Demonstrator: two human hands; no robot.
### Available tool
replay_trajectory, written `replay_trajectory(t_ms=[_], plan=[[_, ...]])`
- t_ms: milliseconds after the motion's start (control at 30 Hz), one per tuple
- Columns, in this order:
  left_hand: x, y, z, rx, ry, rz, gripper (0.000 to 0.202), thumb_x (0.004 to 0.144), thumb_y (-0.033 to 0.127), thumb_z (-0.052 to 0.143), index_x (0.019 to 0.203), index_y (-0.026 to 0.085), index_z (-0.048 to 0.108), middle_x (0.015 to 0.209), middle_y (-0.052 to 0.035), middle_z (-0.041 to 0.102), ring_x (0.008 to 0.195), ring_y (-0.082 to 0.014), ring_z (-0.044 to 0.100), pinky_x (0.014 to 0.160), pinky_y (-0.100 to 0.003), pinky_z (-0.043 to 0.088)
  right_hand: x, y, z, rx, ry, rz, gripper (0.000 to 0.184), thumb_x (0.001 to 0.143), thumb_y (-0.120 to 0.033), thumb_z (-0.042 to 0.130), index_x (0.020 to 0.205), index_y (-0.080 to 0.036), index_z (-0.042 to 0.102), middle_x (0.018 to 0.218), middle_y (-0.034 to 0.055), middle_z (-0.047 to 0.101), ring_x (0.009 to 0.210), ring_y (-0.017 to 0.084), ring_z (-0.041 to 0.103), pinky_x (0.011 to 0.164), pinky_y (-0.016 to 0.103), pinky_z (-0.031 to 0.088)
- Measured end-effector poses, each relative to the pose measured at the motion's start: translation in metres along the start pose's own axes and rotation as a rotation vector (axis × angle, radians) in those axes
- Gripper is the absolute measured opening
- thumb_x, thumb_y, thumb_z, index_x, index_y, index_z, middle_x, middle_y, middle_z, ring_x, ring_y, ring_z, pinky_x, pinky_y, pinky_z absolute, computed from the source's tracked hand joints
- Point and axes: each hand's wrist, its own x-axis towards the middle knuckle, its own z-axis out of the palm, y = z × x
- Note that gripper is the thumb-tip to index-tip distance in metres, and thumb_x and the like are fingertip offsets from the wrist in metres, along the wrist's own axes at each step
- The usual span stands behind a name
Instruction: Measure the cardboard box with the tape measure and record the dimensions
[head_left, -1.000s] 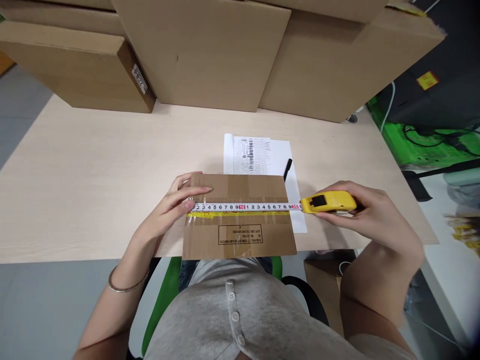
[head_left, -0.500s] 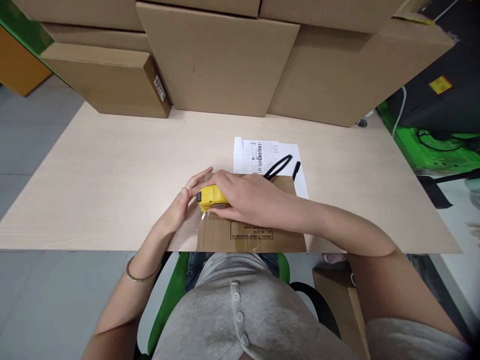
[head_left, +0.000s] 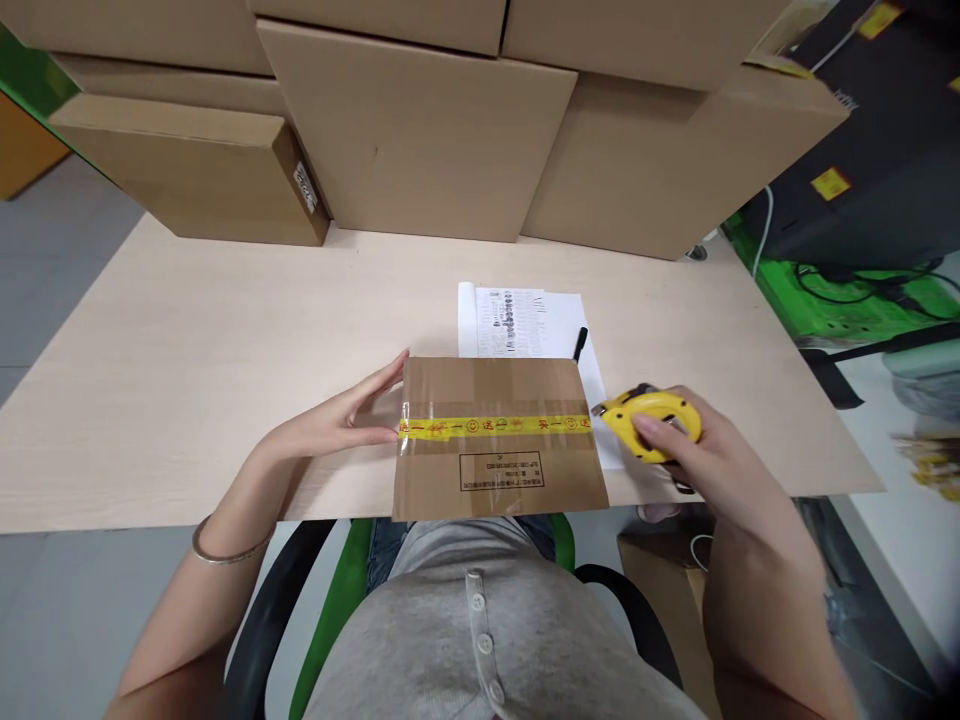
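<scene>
A brown cardboard box [head_left: 501, 390] lies at the table's near edge, with a yellow printed tape strip [head_left: 517, 425] across its top and a black printed label panel below the strip. My left hand [head_left: 341, 415] is at the box's left end, thumb and fingers apart, fingertips at its side. In my right hand [head_left: 709, 440] is a yellow tape measure [head_left: 652, 425], held just off the box's right end with its metal tip near that edge. Whether the tip touches the box I cannot tell.
Printed papers [head_left: 517, 320] lie behind the box, partly under it, with a black pen [head_left: 580, 343] on them. Large cardboard boxes [head_left: 420, 140] stand along the back. A flatter carton [head_left: 202, 180] stands at the back left. Dark equipment [head_left: 870, 200] is at the right.
My right hand has carried the tape measure from the box's left end to beyond its right end. The yellow strip across the box top now shows. My left hand stays at the left end.
</scene>
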Motion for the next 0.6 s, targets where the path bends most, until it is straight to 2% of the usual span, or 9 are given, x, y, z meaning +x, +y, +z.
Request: replay_trajectory(t_ms=[67,167,267,333,400,467,500,600], plan=[[0.003,-0.002,0.001,0.005,-0.001,-0.020,0.097,0.086,0.030,0.078,0.162,0.044,0.019,0.172,-0.0053,0.022,0.152,-0.0341,0.038,0.117,-0.051,0.047,-0.006,0.004,0.006,0.074,-0.092,0.070,0.034,0.083,-0.056,0.073,0.093,-0.025,0.062,0.075,-0.0005,0.063,0.058,0.016,0.056,0.041,0.026,0.042],[0.003,0.002,0.004,0.030,0.039,-0.039,0.098,0.083,0.041,0.080,0.162,0.045,0.022,0.172,-0.0062,0.025,0.150,-0.0362,0.042,0.112,-0.050,0.051,-0.006,-0.004,0.011,0.151,-0.082,0.047,0.034,0.082,-0.055,0.075,0.091,-0.026,0.061,0.077,-0.0009,0.065,0.061,0.015,0.059,0.045,0.024,0.045],[0.000,0.020,0.015,0.103,0.230,0.026,0.108,0.071,0.059,0.084,0.162,0.042,0.028,0.159,-0.0114,0.046,0.132,-0.0342,0.056,0.099,-0.045,0.057,0.013,-0.024,0.008,0.149,-0.045,-0.078,0.033,0.081,-0.054,0.077,0.089,-0.026,0.062,0.081,-0.0001,0.065,0.065,0.015,0.059,0.050,0.025,0.045],[-0.001,0.037,0.030,0.196,0.422,0.128,0.117,0.061,0.068,0.085,0.161,0.041,0.030,0.131,-0.0097,0.061,0.102,-0.0254,0.061,0.081,-0.037,0.058,0.039,-0.042,0.005,0.129,-0.039,-0.155,0.032,0.081,-0.053,0.077,0.088,-0.025,0.064,0.081,0.0003,0.064,0.065,0.015,0.058,0.052,0.026,0.044],[-0.003,0.055,0.050,0.375,0.534,0.240,0.114,0.058,0.069,0.086,0.158,0.043,0.037,0.100,-0.0024,0.058,0.080,-0.0184,0.053,0.065,-0.030,0.052,0.071,-0.061,0.006,0.107,-0.071,-0.203,0.031,0.080,-0.053,0.076,0.090,-0.025,0.065,0.081,0.0003,0.064,0.065,0.015,0.057,0.051,0.026,0.041],[-0.004,0.070,0.072,0.588,0.616,0.313,0.105,0.060,0.072,0.083,0.153,0.041,0.047,0.082,0.0026,0.042,0.067,-0.0150,0.043,0.053,-0.026,0.042,0.104,-0.077,0.013,0.079,-0.143,-0.302,0.028,0.080,-0.049,0.077,0.089,-0.024,0.066,0.082,0.0005,0.065,0.066,0.015,0.057,0.054,0.027,0.040],[-0.005,0.076,0.083,0.675,0.679,0.334,0.100,0.062,0.072,0.082,0.151,0.038,0.051,0.079,0.0037,0.036,0.063,-0.0138,0.040,0.050,-0.025,0.039,0.118,-0.083,0.020,0.074,-0.184,-0.341,0.027,0.081,-0.047,0.076,0.088,-0.023,0.066,0.083,0.0009,0.066,0.069,0.016,0.058,0.056,0.027,0.042],[-0.008,0.083,0.110,0.825,0.754,0.247,0.097,0.068,0.068,0.082,0.151,0.032,0.049,0.078,0.0041,0.031,0.060,-0.0126,0.039,0.046,-0.025,0.038,0.147,-0.091,0.047,0.049,-0.346,-0.397,0.027,0.082,-0.046,0.075,0.087,-0.022,0.065,0.086,0.0023,0.068,0.073,0.017,0.059,0.062,0.029,0.044]])
